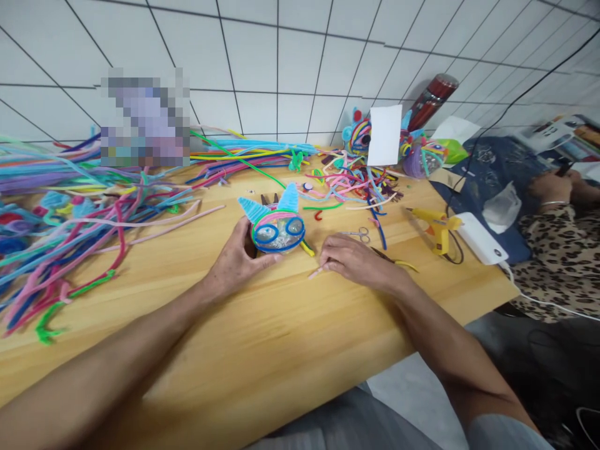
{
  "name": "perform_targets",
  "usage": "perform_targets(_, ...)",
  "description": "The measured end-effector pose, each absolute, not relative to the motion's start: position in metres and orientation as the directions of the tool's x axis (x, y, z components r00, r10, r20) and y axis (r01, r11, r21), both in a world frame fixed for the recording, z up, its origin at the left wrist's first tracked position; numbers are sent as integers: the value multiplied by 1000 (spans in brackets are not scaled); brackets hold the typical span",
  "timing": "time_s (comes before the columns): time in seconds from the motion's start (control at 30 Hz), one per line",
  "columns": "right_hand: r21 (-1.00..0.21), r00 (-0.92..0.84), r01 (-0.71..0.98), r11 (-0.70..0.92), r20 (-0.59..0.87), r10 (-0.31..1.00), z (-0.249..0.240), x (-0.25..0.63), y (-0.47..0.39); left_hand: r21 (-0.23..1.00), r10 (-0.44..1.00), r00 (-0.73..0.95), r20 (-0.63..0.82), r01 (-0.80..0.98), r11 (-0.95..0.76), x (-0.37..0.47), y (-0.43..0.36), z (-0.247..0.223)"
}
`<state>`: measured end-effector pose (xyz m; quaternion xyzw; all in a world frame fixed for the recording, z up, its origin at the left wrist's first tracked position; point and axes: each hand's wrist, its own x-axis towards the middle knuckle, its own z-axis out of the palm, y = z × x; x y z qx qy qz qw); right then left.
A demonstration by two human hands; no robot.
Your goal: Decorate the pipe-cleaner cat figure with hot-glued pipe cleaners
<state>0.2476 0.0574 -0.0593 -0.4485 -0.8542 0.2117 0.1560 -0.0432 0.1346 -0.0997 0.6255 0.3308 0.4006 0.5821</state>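
Many loose fuzzy stems [51,165] lie far L of the glue gun [438,228], the ref. pt. for all positions below. L hand [234,253], L of glue gun: thumb along the lower front edge, fingers curled round the side, grasping the animal head [280,234]; some fingertips hidden behind it. Animal head: L of glue gun, approx. level w/ it, ears up, on or just above the table [253,325] (contact can't be confirmed). Handling (est.): light; body looks like thin clear plastic, prob. hollow, so semi-stiff & may dent under a hard squeeze. Bare areas likely slippery; fuzzy trim [281,250] should grip better but may peel if rubbed. Blue ears [287,199] prob. bend easily: do not lift by these. Rec. hold: low on the sides, thumb at bottom edge, min. pressure, clear of ears. R hand [347,256], L of glue gun & nearer to it than animal head: fingers bunched, tips pinching a short pale strip [315,274], prob. stem offcut; soft, v. light, best held near one end. Scissors [363,234], L of glue gun: small, metal, rigid; take by the loops.
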Motion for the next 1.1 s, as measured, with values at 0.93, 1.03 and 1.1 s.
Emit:
perform_targets(0.93,-620,-188,688,377,349,918,-59,241,66,897,832,450,325,132,-422,-45,140,-111)
perform_targets(1.03,-580,-248,705,409,339,908,-60,246,67,916,825,485,290,109,-386,-44,140,-110)
perform_targets(1.1,-555,-260,728,403,320,911,-55,250,62,931,839,480,257,109,-348,-44,139,-109)
